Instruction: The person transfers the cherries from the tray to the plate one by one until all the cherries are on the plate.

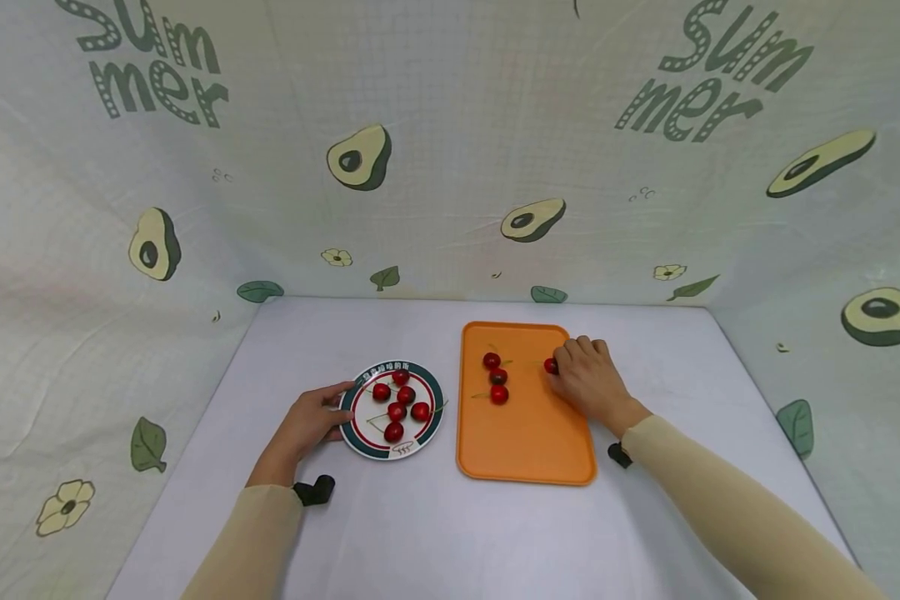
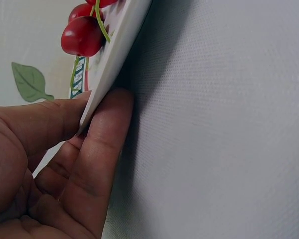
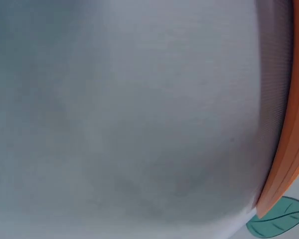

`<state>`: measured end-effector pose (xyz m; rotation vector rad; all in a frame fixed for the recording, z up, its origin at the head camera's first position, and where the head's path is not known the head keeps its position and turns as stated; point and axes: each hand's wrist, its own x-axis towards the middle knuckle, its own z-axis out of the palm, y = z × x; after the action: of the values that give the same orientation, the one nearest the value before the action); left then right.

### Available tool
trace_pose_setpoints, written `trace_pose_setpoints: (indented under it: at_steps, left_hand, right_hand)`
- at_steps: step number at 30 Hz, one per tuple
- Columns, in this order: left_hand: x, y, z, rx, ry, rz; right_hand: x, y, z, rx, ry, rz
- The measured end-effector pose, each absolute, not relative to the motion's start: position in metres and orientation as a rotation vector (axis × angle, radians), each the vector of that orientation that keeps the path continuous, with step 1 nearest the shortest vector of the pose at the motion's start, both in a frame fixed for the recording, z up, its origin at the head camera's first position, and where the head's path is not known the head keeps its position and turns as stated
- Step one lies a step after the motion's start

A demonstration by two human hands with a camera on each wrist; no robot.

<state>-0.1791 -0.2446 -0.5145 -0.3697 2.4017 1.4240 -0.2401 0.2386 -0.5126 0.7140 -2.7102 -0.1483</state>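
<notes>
My left hand (image 1: 311, 421) pinches the left rim of a round plate (image 1: 375, 451), thumb on top and fingers beneath. Several red cherries (image 1: 393, 432) with green stems lie on the plate. In the left wrist view, the thumb and a finger (image 2: 102, 134) grip the plate's edge, which looks tilted there. My right hand (image 1: 588, 379) is over the right side of an orange tray (image 1: 525, 450), its curled fingertips holding a cherry (image 1: 551, 366). Three more cherries (image 1: 498, 394) form a short column on the tray's left half. The right wrist view does not show the hand.
White cloth (image 1: 420, 533) covers the table. A narrow strip of it separates plate from tray. Behind stands a cloth backdrop (image 1: 442, 208) printed with avocados, leaves and lettering. The tray's raised orange edge (image 3: 291, 129) shows in the right wrist view.
</notes>
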Motion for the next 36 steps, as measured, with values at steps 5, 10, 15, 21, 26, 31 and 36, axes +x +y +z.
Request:
trace_pose_setpoints:
  at_steps: [5, 10, 15, 21, 26, 31, 36]
  left_hand:
    - [-0.180, -0.244, -0.515, -0.366, 2.399, 1.436]
    - [-0.181, -0.243, -0.514, -0.366, 2.403, 1.432]
    - [-0.182, -0.242, -0.513, -0.376, 2.400, 1.436]
    - [-0.180, -0.242, -0.515, -0.388, 2.400, 1.432]
    - [-0.180, -0.244, -0.517, -0.380, 2.397, 1.430]
    - [-0.180, -0.245, -0.517, -0.377, 2.404, 1.421]
    - [-0.181, -0.246, -0.517, -0.376, 2.409, 1.417]
  right_hand:
    - [-0.243, 0.231, -0.509, 0.723, -2.693, -0.173]
    - [-0.247, 0.222, -0.504, 0.759, -2.668, -0.165]
    - [-0.251, 0.206, -0.501, 0.805, -2.633, -0.154]
    - [-0.252, 0.175, -0.495, 0.874, -2.585, -0.140]
    - [-0.249, 0.139, -0.487, 0.948, -2.573, -0.119]
    - [-0.243, 0.101, -0.483, 1.025, -2.561, -0.116]
    - [-0.236, 0.068, -0.487, 1.094, -2.565, -0.130]
